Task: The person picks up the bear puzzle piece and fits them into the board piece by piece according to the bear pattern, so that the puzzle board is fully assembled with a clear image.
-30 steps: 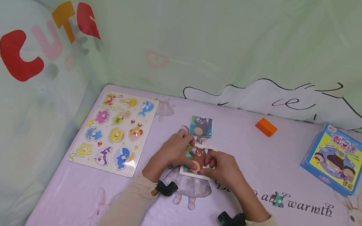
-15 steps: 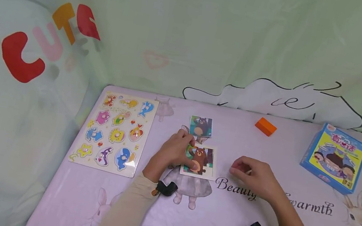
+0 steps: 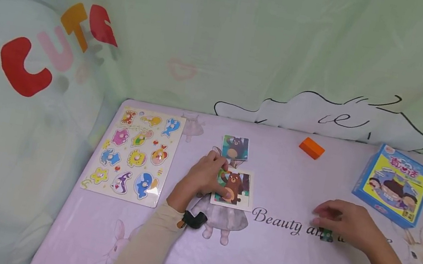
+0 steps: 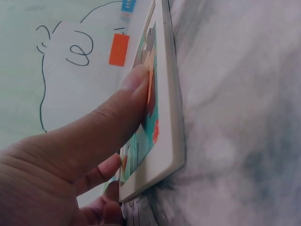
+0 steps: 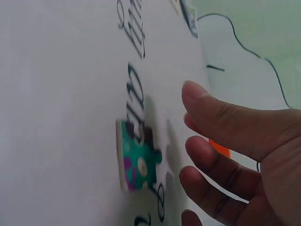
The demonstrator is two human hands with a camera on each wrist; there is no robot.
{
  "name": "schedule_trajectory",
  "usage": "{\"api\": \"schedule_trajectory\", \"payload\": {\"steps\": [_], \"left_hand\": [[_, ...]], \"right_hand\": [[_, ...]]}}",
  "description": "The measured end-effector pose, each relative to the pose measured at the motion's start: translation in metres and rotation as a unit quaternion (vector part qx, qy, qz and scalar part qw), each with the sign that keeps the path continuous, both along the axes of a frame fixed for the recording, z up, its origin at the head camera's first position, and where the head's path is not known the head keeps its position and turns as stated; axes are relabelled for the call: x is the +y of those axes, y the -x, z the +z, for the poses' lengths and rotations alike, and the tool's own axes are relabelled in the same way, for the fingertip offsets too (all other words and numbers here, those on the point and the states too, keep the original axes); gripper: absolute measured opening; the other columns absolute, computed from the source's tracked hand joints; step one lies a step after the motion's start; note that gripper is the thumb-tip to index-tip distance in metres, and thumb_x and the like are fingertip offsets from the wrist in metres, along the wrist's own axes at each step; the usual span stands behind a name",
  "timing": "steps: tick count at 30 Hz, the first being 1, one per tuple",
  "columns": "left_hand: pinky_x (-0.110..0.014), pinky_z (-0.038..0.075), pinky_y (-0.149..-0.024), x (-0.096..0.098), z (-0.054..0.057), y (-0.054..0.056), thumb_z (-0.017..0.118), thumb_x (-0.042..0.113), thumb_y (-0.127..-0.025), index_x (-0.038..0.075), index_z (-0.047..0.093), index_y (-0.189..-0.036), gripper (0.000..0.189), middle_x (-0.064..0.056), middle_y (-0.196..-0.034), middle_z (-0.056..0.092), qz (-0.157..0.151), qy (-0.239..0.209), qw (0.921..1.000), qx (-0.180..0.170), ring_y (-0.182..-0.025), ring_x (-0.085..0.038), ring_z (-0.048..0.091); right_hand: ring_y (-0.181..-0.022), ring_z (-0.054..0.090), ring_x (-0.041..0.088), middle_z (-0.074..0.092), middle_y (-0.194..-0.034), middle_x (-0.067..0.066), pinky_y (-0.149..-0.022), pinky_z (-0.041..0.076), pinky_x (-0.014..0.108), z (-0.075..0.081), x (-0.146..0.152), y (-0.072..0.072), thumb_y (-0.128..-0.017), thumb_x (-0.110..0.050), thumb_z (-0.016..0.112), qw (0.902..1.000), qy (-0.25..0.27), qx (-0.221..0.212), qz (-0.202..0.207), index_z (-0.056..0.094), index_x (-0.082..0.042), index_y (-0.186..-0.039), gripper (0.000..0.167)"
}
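The bear jigsaw puzzle [image 3: 234,184] lies in its white frame at the middle of the table, with a pale bare gap at its lower right corner. My left hand [image 3: 204,175] holds it, thumb pressed on the bear and fingers at the frame's edge, as the left wrist view shows. Over the printed lettering to the right, my right hand [image 3: 352,223] hovers with loosely bent fingers and nothing between them. Just below those fingers lies a green puzzle piece [image 5: 138,162] with purple spots and a brown corner; the hand partly covers it in the head view.
A bear picture card [image 3: 235,148] lies behind the puzzle. On the left is a sea-animal peg board [image 3: 131,155]. An orange block [image 3: 312,148] stands at the back, and a blue game box [image 3: 393,185] at the back right. Curtains border the table's back and left.
My right hand has let go of the puzzle and moved right to above the loose piece. The left hand has stayed on the puzzle.
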State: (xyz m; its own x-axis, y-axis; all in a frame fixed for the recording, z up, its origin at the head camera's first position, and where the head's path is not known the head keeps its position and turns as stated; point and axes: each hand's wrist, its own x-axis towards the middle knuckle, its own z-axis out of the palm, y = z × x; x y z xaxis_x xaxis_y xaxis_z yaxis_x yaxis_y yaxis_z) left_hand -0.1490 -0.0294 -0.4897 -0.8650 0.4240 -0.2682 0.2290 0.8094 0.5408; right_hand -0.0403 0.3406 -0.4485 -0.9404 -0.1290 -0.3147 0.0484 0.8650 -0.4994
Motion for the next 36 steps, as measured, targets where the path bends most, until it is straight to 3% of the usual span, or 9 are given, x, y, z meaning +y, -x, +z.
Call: {"api": "schedule_trajectory", "payload": {"steps": [6,17,25,36], "left_hand": [[-0.031,0.044,-0.081,-0.001,0.001,0.000,0.093,0.053,-0.066,0.023,0.054,-0.109,0.066,-0.001,-0.117,0.041,-0.004,-0.005,0.9999,0.007,-0.100,-0.019,0.046],[-0.031,0.044,-0.082,-0.001,0.002,0.000,0.093,0.052,-0.067,0.023,0.054,-0.109,0.064,-0.001,-0.119,0.043,-0.008,-0.008,0.9999,0.009,-0.101,-0.019,0.047],[-0.031,0.044,-0.081,-0.001,0.003,-0.001,0.094,0.051,-0.066,0.022,0.054,-0.108,0.065,-0.001,-0.116,0.042,-0.006,-0.017,0.9998,0.006,-0.099,-0.019,0.047],[-0.030,0.044,-0.080,-0.002,0.000,-0.001,0.093,0.054,-0.066,0.023,0.054,-0.108,0.065,0.000,-0.115,0.042,-0.004,-0.010,0.9999,0.008,-0.100,-0.018,0.046]], "right_hand": [[-0.092,0.059,0.020,0.071,-0.099,0.001,-0.069,0.051,0.024,-0.003,0.014,-0.001,-0.082,-0.044,0.084,0.9999,-0.005,-0.012,-0.002,0.075,-0.012,-0.112,0.045],[-0.083,0.050,0.016,0.059,-0.084,-0.002,-0.062,0.043,0.023,-0.011,0.024,-0.001,-0.077,-0.036,0.088,0.9997,-0.017,-0.015,0.009,0.074,-0.013,-0.105,0.039],[-0.084,0.052,0.018,0.064,-0.085,-0.003,-0.062,0.044,0.023,-0.015,0.027,-0.001,-0.080,-0.033,0.087,0.9996,-0.021,-0.018,0.006,0.075,-0.012,-0.102,0.032],[-0.084,0.055,0.016,0.067,-0.089,-0.002,-0.065,0.047,0.022,-0.010,0.027,0.002,-0.084,-0.037,0.083,0.9984,-0.002,-0.056,0.010,0.074,-0.012,-0.104,0.033]]}}
